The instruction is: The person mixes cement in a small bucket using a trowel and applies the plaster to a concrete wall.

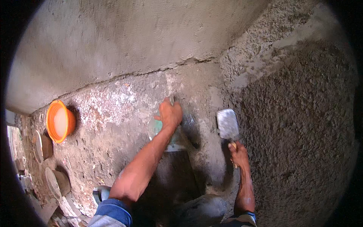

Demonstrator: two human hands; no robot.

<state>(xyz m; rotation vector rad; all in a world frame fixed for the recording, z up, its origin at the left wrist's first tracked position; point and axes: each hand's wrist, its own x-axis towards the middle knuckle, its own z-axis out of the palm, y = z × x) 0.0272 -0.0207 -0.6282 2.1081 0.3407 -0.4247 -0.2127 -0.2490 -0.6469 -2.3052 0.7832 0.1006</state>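
My right hand is closed round the light-coloured handle of a trowel. The trowel's flat, roughly rectangular blade is pale and slightly blurred, and points away from me beside the rough mortar surface on the right. My left hand is closed, knuckles up, in the middle of the view. A small greyish piece sticks out beyond its fingers; what it grips is mostly hidden. Under that hand and forearm shows a pale green and white object, whose shape I cannot make out.
An orange bucket with cloudy whitish liquid stands at the left. Two greyish containers sit nearer me there. A smooth plastered wall runs along the far side. Coarse, dark mortar covers the surface at right.
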